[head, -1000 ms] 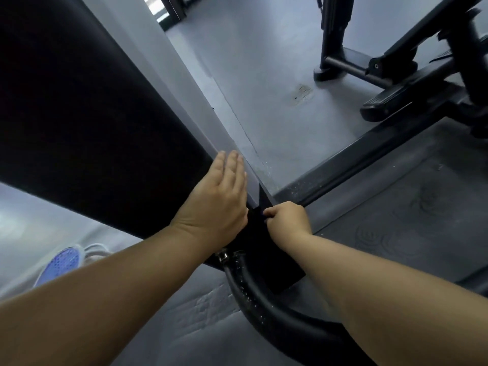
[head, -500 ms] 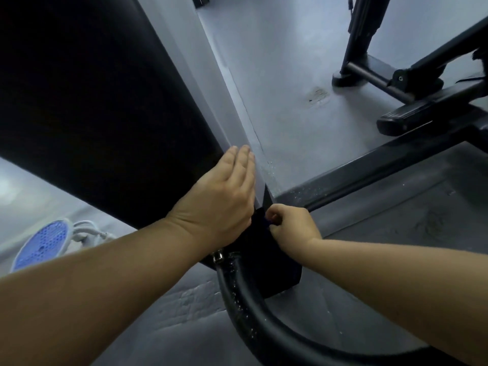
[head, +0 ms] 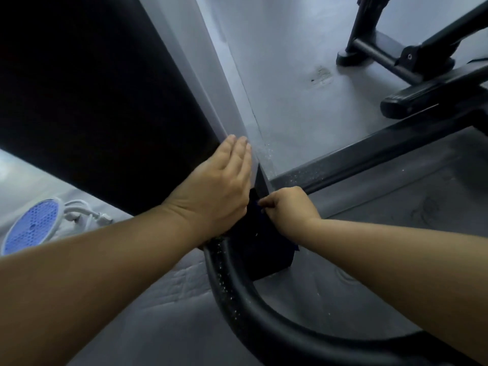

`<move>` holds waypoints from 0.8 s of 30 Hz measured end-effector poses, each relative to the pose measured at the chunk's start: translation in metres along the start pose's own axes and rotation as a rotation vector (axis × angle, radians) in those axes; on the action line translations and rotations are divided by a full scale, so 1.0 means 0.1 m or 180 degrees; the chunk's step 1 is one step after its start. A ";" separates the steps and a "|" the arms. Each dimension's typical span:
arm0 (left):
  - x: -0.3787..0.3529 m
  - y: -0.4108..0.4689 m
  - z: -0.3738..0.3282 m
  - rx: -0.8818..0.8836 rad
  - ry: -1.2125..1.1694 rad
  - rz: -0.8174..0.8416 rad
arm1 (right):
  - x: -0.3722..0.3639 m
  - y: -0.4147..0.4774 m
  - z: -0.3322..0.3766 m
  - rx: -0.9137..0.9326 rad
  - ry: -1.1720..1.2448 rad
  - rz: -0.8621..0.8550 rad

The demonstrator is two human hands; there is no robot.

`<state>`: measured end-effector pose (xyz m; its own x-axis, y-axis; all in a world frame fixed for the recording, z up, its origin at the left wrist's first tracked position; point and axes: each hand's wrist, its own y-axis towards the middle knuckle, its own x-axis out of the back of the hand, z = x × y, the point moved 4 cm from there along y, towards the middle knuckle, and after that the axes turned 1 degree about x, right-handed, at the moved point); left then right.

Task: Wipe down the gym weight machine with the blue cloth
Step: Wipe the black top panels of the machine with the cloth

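Blue cloth (head: pixel 254 200) pinched, right hand (head: pixel 287 207), panel edge (head: pixel 227 120)

A smooth grey floor (head: pixel 290 107) spreads ahead of me, with a chipped patch (head: pixel 320 74) in it. A dark grey rubber mat (head: pixel 409 207) lies to my right. At my left sits a round blue perforated disc (head: pixel 30 225) with a white cable (head: pixel 87 213). A black metal exercise frame (head: pixel 383 55) stands far right.

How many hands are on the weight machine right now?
2. The left hand rests flat against the big black upright panel; the right hand pinches the dark blue cloth against the black base block.
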<state>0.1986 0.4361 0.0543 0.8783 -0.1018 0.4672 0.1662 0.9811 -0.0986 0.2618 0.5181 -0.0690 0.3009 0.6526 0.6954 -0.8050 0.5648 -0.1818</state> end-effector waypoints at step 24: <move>0.35 0.03 0.10 0.0175 -0.1988 0.0873 | 0.87 -0.54 0.03 -0.1190 0.2323 0.0214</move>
<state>0.2257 0.4373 0.0793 0.4594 0.2492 0.8526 -0.0630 0.9666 -0.2486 0.3300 0.5431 0.0030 0.6185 0.7825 0.0713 -0.6484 0.5595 -0.5162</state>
